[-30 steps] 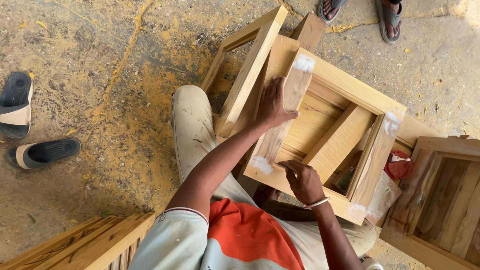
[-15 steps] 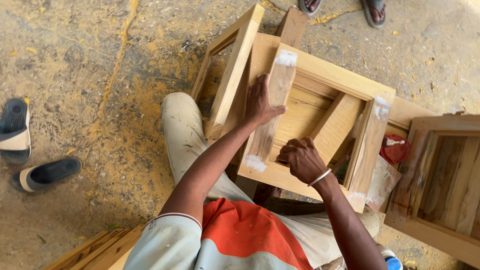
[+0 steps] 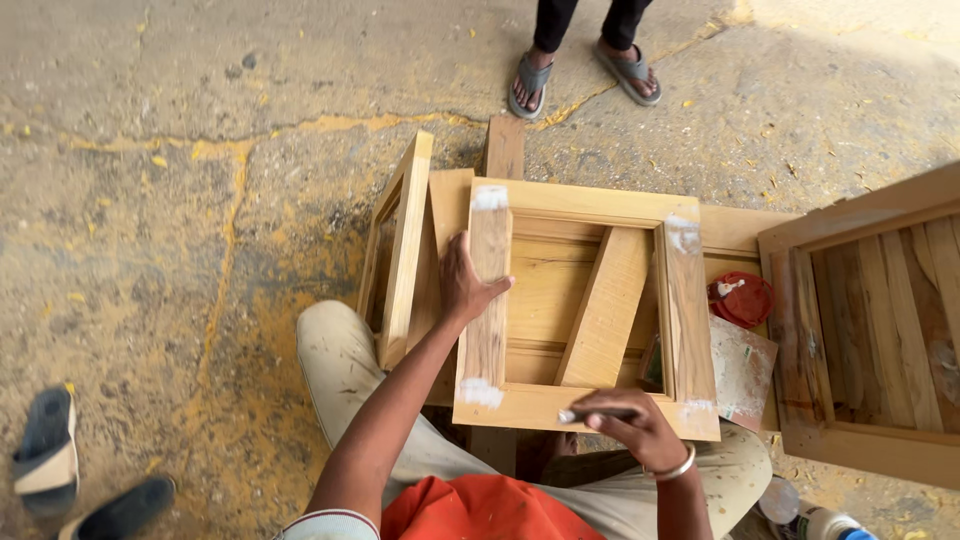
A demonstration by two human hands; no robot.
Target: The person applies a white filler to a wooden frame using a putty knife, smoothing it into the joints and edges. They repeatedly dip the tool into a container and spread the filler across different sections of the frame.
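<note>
A small wooden frame [image 3: 570, 205] with white filler patches at its corners rests in front of me, over my knees. My left hand [image 3: 464, 283] lies flat on the frame's left rail, thumb hooked over its inner edge. My right hand [image 3: 633, 423] is closed around a thin dark tool [image 3: 592, 413], held against the frame's near rail. A loose wooden slat [image 3: 607, 305] lies slanted inside the frame.
Another wooden frame [image 3: 402, 250] stands on edge to the left. A larger slatted panel [image 3: 880, 320] lies at the right. A red lid [image 3: 741, 298] and a smeared board [image 3: 740, 370] sit between them. Another person's sandalled feet [image 3: 585, 72] stand beyond. Loose sandals [image 3: 45, 455] lie at the bottom left.
The view tilted up and the frame now looks squarer. My right hand moved from inside the frame down to the near rail. My left hand stayed on the left rail.
</note>
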